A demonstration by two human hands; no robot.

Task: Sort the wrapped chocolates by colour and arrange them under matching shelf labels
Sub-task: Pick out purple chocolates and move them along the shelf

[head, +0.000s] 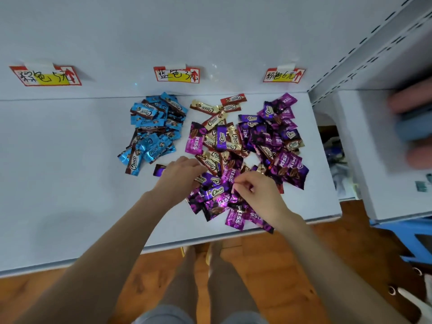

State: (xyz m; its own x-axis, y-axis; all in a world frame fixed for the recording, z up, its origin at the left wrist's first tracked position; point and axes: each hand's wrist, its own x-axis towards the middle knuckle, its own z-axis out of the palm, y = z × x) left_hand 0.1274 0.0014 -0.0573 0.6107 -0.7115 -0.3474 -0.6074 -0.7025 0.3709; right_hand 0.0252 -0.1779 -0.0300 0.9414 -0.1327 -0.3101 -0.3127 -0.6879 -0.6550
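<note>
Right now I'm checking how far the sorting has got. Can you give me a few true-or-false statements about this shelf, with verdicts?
1. The blue chocolates lie together in one pile near the middle label. True.
2. Both hands hang clear of the shelf. False: the left hand and the right hand are both on the mixed pile.
3. A red chocolate lies at the back, by the back wall. True.
4. The purple chocolates are gathered under the left label. False: they lie mixed with gold chocolates further right.
5. Four labels are on the back wall. False: three.
</note>
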